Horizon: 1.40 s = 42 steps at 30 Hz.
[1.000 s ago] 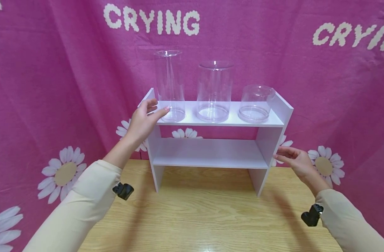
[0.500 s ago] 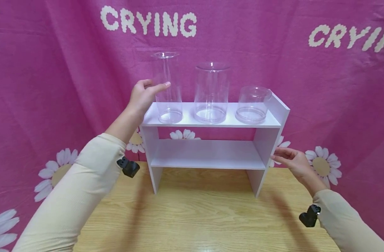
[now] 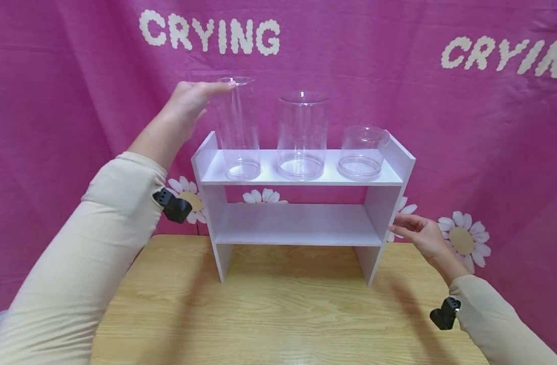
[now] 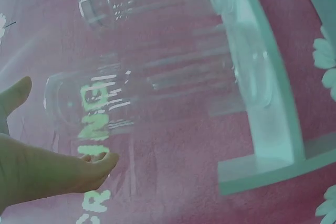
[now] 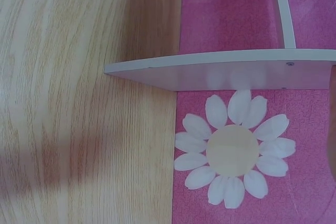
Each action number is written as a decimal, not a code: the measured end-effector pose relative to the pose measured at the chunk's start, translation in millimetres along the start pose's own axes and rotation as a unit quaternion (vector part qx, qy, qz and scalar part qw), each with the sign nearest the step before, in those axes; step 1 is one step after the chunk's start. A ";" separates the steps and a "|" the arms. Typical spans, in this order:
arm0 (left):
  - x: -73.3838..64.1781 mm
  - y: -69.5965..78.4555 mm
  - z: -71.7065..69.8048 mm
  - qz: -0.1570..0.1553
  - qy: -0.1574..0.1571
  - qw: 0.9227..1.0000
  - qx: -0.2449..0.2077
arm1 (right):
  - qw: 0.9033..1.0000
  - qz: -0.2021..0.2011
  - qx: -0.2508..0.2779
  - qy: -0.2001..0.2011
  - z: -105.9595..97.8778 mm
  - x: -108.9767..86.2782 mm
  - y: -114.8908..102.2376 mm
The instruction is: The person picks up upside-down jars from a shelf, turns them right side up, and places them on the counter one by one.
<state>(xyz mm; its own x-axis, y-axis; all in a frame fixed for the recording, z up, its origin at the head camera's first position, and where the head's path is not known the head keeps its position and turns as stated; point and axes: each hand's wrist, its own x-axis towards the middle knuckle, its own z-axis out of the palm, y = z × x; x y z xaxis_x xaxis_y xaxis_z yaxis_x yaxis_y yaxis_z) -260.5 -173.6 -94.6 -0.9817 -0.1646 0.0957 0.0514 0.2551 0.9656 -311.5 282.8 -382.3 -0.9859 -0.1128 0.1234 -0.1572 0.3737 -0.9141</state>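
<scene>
Behind white shelf (image 3: 297, 223), pink curtain (image 3: 374, 66); wooden table (image 3: 278, 314) beneath.

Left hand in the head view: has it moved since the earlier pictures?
Yes, upward: judged against the white two-tier shelf, the left hand has risen from near the base of the tallest clear cylinder to the level of its rim.

Magenta cloth (image 3: 351, 66) behind wood-grain table (image 3: 278, 309)
</scene>
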 end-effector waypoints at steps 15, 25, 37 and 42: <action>13.0 4.6 11.2 -0.057 -0.004 0.993 0.101 | 1.000 0.012 0.012 -0.007 7.2 -4.9 10.2; 19.2 -1.0 16.5 -0.034 0.000 0.993 0.116 | 1.000 -0.003 0.010 0.007 9.5 -6.2 7.8; 24.2 -2.4 22.9 -0.009 0.021 0.996 0.090 | 1.000 0.012 -0.016 0.001 3.0 -2.7 0.9; 24.8 1.4 23.7 -0.004 0.026 0.997 0.076 | 1.000 0.006 -0.002 0.002 0.5 0.7 -1.3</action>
<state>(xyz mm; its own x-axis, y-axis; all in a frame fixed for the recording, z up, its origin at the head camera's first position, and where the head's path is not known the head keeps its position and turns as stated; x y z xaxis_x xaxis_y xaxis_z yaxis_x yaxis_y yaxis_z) -289.1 -154.8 -96.6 -0.9708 -0.2162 0.1041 0.0109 0.3935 0.9192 -312.0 281.8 -381.2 -0.9879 -0.1046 0.1142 -0.1457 0.3787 -0.9140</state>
